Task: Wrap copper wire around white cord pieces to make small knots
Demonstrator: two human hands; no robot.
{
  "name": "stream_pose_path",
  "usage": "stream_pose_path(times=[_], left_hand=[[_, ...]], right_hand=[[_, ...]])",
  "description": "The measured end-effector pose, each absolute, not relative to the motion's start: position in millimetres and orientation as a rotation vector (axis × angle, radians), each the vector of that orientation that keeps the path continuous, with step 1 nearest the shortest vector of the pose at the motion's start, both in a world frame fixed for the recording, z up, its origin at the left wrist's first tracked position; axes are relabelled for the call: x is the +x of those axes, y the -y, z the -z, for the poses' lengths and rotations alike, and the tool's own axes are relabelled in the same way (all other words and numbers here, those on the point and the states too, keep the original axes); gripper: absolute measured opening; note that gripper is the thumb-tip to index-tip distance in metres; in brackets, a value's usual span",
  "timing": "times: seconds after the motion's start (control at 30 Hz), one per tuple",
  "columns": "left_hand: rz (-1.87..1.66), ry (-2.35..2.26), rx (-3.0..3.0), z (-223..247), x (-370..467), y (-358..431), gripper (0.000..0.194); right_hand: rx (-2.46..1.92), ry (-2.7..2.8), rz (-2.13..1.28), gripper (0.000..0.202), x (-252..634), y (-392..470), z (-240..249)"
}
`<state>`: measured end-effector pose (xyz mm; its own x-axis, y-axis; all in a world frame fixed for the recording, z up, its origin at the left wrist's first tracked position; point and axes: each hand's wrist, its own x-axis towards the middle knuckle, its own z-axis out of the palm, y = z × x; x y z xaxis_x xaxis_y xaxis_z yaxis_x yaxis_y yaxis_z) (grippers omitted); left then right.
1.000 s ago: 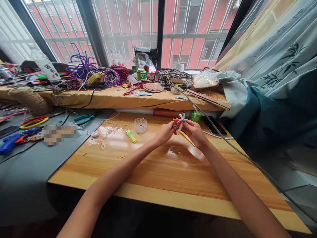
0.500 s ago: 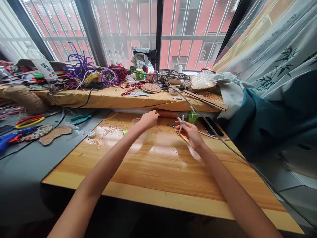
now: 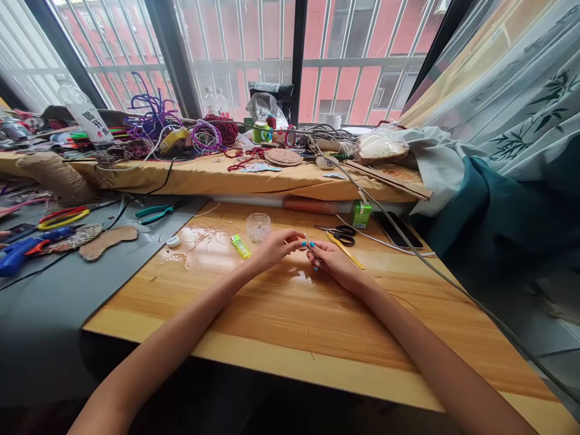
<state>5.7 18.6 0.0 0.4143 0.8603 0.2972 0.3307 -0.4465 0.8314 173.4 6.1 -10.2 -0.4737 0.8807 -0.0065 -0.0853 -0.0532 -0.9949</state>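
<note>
My left hand (image 3: 281, 246) and my right hand (image 3: 327, 258) meet fingertip to fingertip over the middle of the wooden board. Pale strips, mostly hidden by the fingers, are pinched in my right hand. The left thumb and fingers are closed at the same spot; what they grip is too small to make out. Left of my hands stand a clear round cup (image 3: 258, 228) and a green lighter (image 3: 240, 246). Black-handled scissors (image 3: 343, 234) and a yellow tool (image 3: 345, 251) lie beyond my right hand, close to a green box (image 3: 361, 213).
A reddish-brown roll (image 3: 310, 205) lies under the cloth-covered ledge (image 3: 217, 176). At the right are a black phone (image 3: 397, 229) and a grey cable (image 3: 389, 220). Teal pliers (image 3: 154, 213) and a blue glue gun (image 3: 31, 248) rest on the grey surface at left.
My left hand has come back from the roll toward me and right, to my right hand. My right hand has moved left and nearer, uncovering the scissors. The cup and lighter show more fully.
</note>
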Motion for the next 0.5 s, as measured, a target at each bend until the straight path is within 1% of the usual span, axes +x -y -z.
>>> stream_pose_path(times=[0.2,0.4,0.5], left_hand=[[-0.917,-1.046,2.054,4,7,-9,0.031],[-1.044,-1.156,2.133,9,12,-8,0.021],[-1.091,-1.202,2.187,11,13,-9,0.020]], right_hand=[[-0.954,1.434,-1.611,0.025,172,-6,9],[-1.005,1.392,-1.623,0.020,167,-3,8],[-1.064,1.412,-1.577,0.017,165,0,6]])
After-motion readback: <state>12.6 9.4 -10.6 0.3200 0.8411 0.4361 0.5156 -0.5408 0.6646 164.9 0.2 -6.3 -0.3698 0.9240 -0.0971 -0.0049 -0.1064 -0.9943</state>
